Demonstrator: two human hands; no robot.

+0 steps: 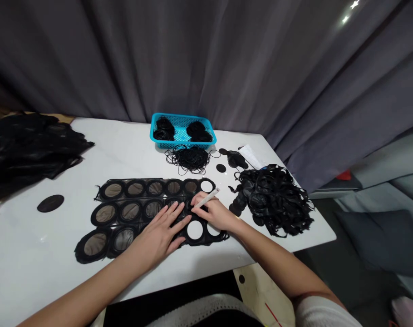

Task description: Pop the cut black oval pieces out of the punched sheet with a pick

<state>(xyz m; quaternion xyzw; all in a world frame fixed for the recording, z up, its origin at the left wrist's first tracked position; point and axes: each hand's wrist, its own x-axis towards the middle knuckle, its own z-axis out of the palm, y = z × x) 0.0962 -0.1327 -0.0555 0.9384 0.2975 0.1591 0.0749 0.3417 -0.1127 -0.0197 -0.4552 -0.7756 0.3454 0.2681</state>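
A black sheet [125,203] with rows of raised rings lies flat on the white table. Thin dark fabric spans most rings, while a few at the right end are open and show white table through them. My left hand [164,231] rests on the sheet with its fingers spread, pressing on the middle and lower rows. Between the fingers of my right hand [211,211] is a slim pale stick-shaped tool [207,198], slanting up to the right. Its lower tip is hidden by my fingers, over a ring in the middle row.
A blue basket [182,144] holding black bundles stands at the back, with a tangle of black cord [189,158] before it. Black scraps [277,200] are heaped at right, near loose dark discs [221,168]. Black material [29,150] lies at left, with another disc [50,203].
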